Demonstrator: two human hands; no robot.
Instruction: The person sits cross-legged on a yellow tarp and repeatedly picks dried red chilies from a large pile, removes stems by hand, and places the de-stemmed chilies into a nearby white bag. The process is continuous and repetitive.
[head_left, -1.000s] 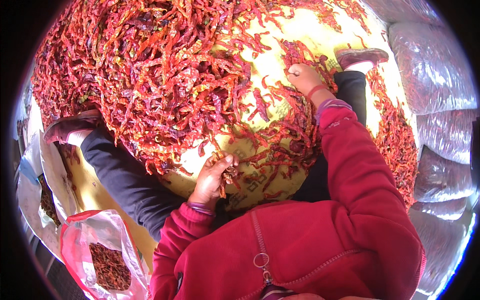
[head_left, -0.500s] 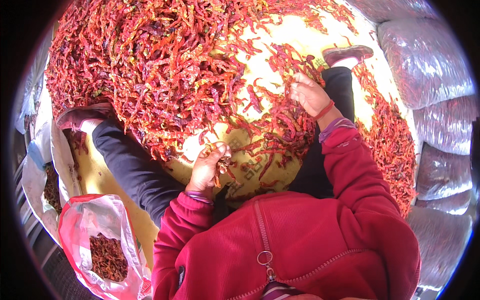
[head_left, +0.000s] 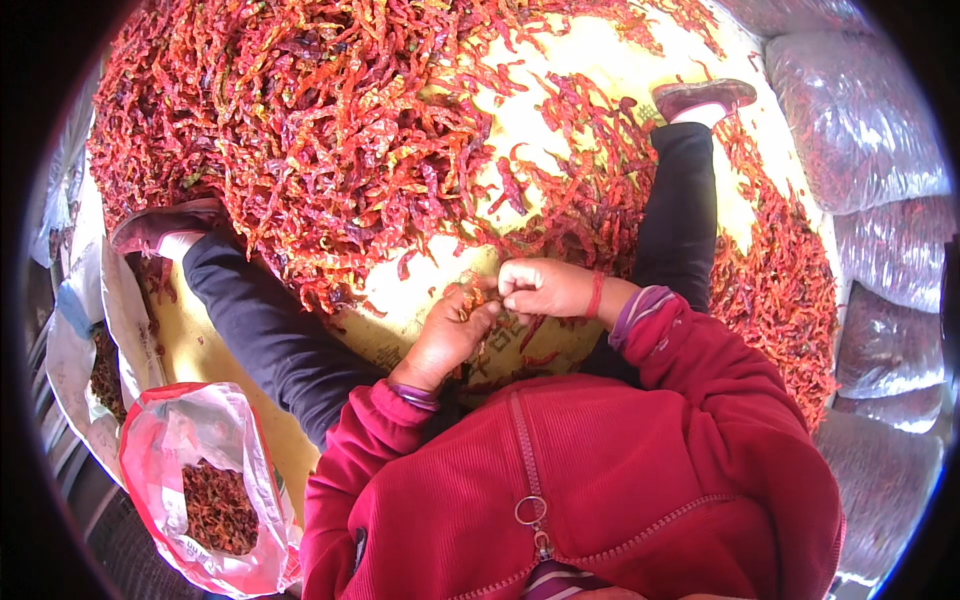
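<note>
the right hand (head_left: 548, 288) has come back from the chillies on the far right and now meets the left hand (head_left: 448, 335) in front of the body. the left hand is closed around a few dried red chillies (head_left: 476, 297), which poke out between thumb and fingers. the right hand's fingers are curled shut at the left fingertips, beside those chillies; whether they pinch one cannot be told. a big pile (head_left: 330, 140) of chillies lies beyond the hands, to the far left, and a thinner scatter (head_left: 600, 195) lies beyond the right hand, both on a yellow sheet (head_left: 415, 272).

the fingers hide most of the held chillies, so their number is unclear. the pile runs out of view at the far edge, and glare washes out part of the sheet. near left, an open bag (head_left: 265, 455) holds small dark red pieces (head_left: 220, 508), too fine to make out.
</note>
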